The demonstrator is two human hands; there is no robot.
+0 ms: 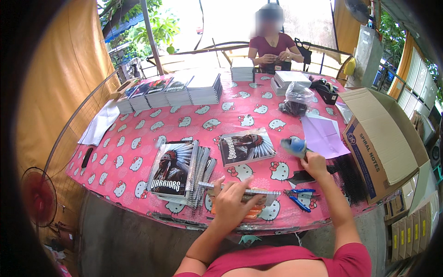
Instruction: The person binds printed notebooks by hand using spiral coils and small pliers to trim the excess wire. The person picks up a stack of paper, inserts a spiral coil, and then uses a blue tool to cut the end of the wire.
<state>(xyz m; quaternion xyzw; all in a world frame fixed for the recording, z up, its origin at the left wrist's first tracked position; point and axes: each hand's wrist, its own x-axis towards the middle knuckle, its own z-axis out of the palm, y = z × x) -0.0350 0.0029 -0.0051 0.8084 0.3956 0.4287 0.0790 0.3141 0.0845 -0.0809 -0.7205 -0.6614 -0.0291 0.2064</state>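
Observation:
My left hand grips a notebook stood on edge near the front of the table, its spine side up. My right hand is closed around a blue and grey handheld tool, slightly blurred, raised to the right of the notebook. Blue-handled pliers lie just right of the held notebook. Left of my left hand is a pile of spiral notebooks with feathered-headdress covers. Another such notebook lies flat beyond my hands. Something orange shows partly under the held notebook.
Black plastic spiral coils lie beside a large open cardboard box at right. Purple paper and a plastic bag lie farther back. Notebook stacks line the far left. A co-worker sits across the pink-covered table.

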